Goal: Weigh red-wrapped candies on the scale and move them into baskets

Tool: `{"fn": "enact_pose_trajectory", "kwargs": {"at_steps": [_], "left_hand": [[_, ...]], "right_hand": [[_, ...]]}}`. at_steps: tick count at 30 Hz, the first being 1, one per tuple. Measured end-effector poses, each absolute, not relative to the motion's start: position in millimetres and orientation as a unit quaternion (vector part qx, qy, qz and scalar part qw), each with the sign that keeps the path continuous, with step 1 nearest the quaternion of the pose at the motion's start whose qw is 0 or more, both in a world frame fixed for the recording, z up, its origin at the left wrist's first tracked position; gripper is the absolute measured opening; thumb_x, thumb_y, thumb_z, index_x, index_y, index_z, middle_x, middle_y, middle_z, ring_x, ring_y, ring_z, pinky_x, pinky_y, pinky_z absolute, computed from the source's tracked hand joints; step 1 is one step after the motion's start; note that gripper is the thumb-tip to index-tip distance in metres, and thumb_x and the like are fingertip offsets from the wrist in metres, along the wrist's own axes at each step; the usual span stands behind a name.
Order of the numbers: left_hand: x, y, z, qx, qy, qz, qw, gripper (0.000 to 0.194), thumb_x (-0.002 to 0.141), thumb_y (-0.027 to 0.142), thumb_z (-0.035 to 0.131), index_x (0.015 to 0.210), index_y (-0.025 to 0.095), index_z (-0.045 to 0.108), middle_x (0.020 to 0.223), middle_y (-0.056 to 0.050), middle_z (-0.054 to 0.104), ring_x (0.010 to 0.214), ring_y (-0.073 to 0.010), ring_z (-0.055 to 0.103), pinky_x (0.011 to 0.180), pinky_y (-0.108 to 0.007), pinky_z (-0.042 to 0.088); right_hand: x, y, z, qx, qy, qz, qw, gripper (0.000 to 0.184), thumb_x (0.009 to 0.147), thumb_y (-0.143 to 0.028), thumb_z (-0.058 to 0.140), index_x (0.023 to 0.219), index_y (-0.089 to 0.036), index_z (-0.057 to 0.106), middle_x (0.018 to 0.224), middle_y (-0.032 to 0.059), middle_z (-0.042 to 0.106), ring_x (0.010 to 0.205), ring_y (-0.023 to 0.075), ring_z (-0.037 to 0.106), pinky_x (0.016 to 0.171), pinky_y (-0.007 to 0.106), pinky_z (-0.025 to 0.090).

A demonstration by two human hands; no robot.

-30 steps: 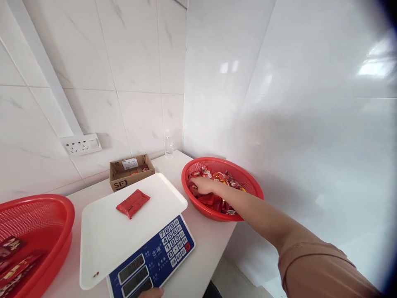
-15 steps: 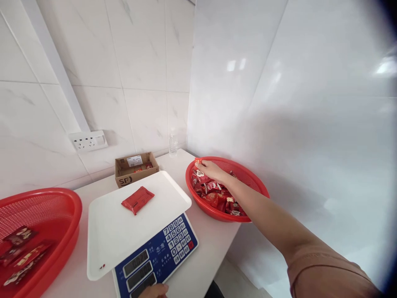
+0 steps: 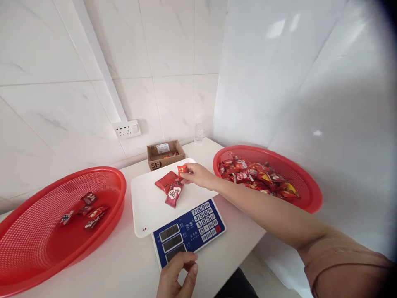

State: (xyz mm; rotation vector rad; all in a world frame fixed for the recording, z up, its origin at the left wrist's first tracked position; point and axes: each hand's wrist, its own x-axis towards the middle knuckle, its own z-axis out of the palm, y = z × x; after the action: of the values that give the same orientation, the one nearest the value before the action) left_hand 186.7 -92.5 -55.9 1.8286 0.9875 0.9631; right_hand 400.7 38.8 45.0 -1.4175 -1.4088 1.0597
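Observation:
My right hand (image 3: 196, 175) reaches over the white pan of the scale (image 3: 149, 203) and pinches a small red packet (image 3: 181, 169) above it. Two red packets lie on the pan, a plain one (image 3: 166, 181) and one with white print (image 3: 174, 195). My left hand (image 3: 178, 278) rests at the front edge of the scale's blue keypad panel (image 3: 189, 231), its fingers curled loosely with nothing seen in them. The red basket on the right (image 3: 307, 194) holds many red packets (image 3: 254, 174).
A second red basket (image 3: 105, 215) on the left holds several packets. A small cardboard box (image 3: 166, 154) stands behind the scale. A clear bottle (image 3: 198, 132) is in the corner. A wall socket (image 3: 126, 129) sits on the tiled wall. The table's edge runs close on the right.
My right hand left the right basket with packets and moved over the scale pan; a second packet now lies there. My left hand shows more at the keypad. The view swung left.

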Motion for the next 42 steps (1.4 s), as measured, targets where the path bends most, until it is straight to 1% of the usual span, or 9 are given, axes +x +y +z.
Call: {"fn": "enact_pose_trajectory", "kwargs": {"at_steps": [11,15,18,21,26,31,34,38,42], "left_hand": [[185.9,-95.0,-59.5,0.707,0.392,0.378,0.451,0.026,0.082,0.046,0.057,0.084,0.023,0.067,0.071,-0.002,0.067,0.067,-0.0136,0.061,0.065,-0.022,0.049],[185.4,-95.2,-58.5,0.709,0.394,0.373,0.451,0.026,0.082,0.046,0.056,0.085,0.023,0.067,0.075,-0.003,0.068,0.069,-0.0136,0.061,0.065,-0.021,0.05],[185.0,-94.7,-58.0,0.715,0.388,0.372,0.447,0.025,0.083,0.044,0.056,0.085,0.022,0.067,0.077,-0.003,0.068,0.07,-0.0134,0.061,0.066,-0.022,0.05],[184.7,-94.3,-57.7,0.721,0.384,0.37,0.442,0.024,0.083,0.043,0.055,0.086,0.022,0.066,0.076,-0.003,0.068,0.07,-0.0134,0.062,0.066,-0.022,0.05],[184.2,-93.3,-57.8,0.725,0.382,0.374,0.435,0.023,0.084,0.042,0.055,0.086,0.021,0.066,0.075,-0.003,0.068,0.07,-0.0141,0.062,0.066,-0.023,0.051],[180.6,-91.6,-50.4,0.759,0.347,0.346,0.429,0.015,0.085,0.03,0.054,0.088,0.021,0.065,0.077,-0.003,0.068,0.072,-0.0136,0.063,0.067,-0.022,0.052],[177.7,-92.5,-37.7,0.804,0.284,0.282,0.44,0.013,0.083,0.018,0.051,0.083,0.02,0.064,0.078,-0.003,0.068,0.072,-0.0127,0.063,0.067,-0.021,0.051],[177.3,-94.5,-23.1,0.835,0.215,0.187,0.472,0.015,0.077,0.015,0.054,0.085,0.021,0.065,0.082,-0.003,0.07,0.076,-0.014,0.063,0.07,-0.023,0.05],[178.6,-95.0,-21.2,0.839,0.206,0.154,0.48,0.017,0.075,0.017,0.056,0.088,0.023,0.066,0.086,-0.002,0.07,0.079,-0.0151,0.064,0.073,-0.025,0.049]], "right_hand": [[415.2,23.7,54.7,-0.611,-0.584,0.377,0.378,0.005,0.091,-0.02,0.047,0.09,-0.019,0.051,0.09,0.0041,0.069,0.074,0.0116,0.069,0.069,0.026,0.057],[414.4,17.1,57.4,-0.649,-0.629,0.303,0.302,0.01,0.085,-0.026,0.056,0.078,-0.019,0.056,0.088,0.0032,0.068,0.068,0.0139,0.066,0.06,0.025,0.049],[410.5,15.2,58.3,-0.682,-0.649,0.224,0.253,0.011,0.08,-0.028,0.062,0.074,-0.02,0.06,0.083,0.0037,0.068,0.078,0.0193,0.063,0.061,0.026,0.041],[404.7,16.3,57.1,-0.692,-0.662,0.187,0.221,0.011,0.082,-0.032,0.06,0.084,-0.023,0.065,0.084,0.0028,0.07,0.081,0.0202,0.062,0.062,0.026,0.037],[404.2,15.4,57.5,-0.685,-0.679,0.17,0.201,0.031,0.085,-0.039,0.055,0.114,-0.028,0.061,0.1,0.0005,0.072,0.084,0.0184,0.064,0.069,0.027,0.042],[439.6,-0.4,61.4,-0.741,-0.639,0.086,0.185,0.032,0.089,-0.034,0.051,0.119,-0.027,0.06,0.109,0.0036,0.07,0.092,0.0207,0.065,0.077,0.03,0.045],[478.8,-10.1,57.6,-0.794,-0.597,0.022,0.115,0.035,0.091,-0.032,0.046,0.123,-0.025,0.058,0.112,0.0067,0.068,0.1,0.0226,0.062,0.079,0.03,0.043],[529.0,-15.0,39.9,-0.812,-0.579,0.058,0.047,0.036,0.086,-0.028,0.056,0.121,-0.019,0.062,0.108,0.0137,0.069,0.089,0.0241,0.063,0.07,0.031,0.041],[552.6,-12.9,15.4,-0.814,-0.578,0.048,0.027,0.032,0.072,-0.028,0.073,0.104,-0.022,0.071,0.097,0.0134,0.072,0.07,0.02,0.063,0.06,0.029,0.038]]}}
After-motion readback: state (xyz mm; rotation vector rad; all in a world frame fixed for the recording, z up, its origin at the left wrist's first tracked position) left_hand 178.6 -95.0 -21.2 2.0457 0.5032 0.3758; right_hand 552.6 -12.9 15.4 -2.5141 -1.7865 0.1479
